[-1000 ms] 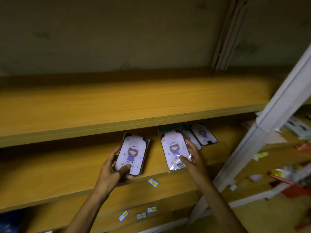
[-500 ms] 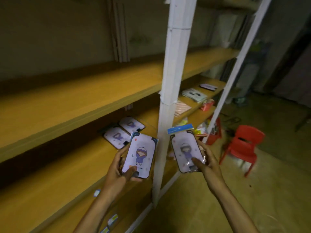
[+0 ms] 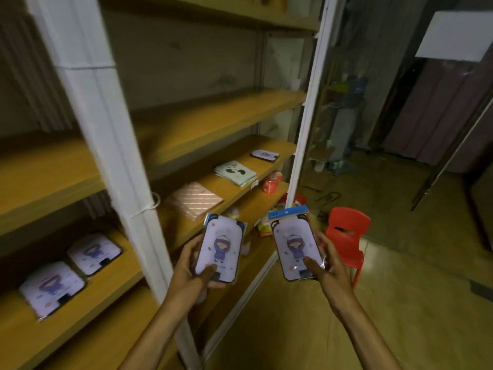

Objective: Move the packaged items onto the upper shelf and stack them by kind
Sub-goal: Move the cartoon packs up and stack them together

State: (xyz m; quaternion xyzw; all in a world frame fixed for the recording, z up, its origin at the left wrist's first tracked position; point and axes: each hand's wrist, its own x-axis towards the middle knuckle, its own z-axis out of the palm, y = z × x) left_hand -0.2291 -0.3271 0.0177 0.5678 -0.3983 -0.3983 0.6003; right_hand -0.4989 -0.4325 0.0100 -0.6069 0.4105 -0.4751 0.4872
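Observation:
My left hand [image 3: 190, 271] grips a packaged phone case [image 3: 220, 248] printed with a cartoon girl in purple. My right hand [image 3: 329, 265] grips a matching packaged phone case [image 3: 294, 244] with a blue header card. Both are held upright in front of the shelf unit, off the shelves. Two more of the same cases [image 3: 72, 271] lie on the lower shelf [image 3: 88, 311] at the left. The upper shelf [image 3: 213, 118] above them is bare wood.
A white upright post [image 3: 106, 134] stands between me and the shelves. To its right the lower shelf carries a pink striped pack [image 3: 193, 200], a pale green pack [image 3: 236, 172] and another case [image 3: 265, 154]. A red plastic chair [image 3: 346, 236] stands on the floor at the right.
The view has swung right, past the white post. Both hands have lifted their cases off the lower shelf and carried them rightward, out in front of the shelving.

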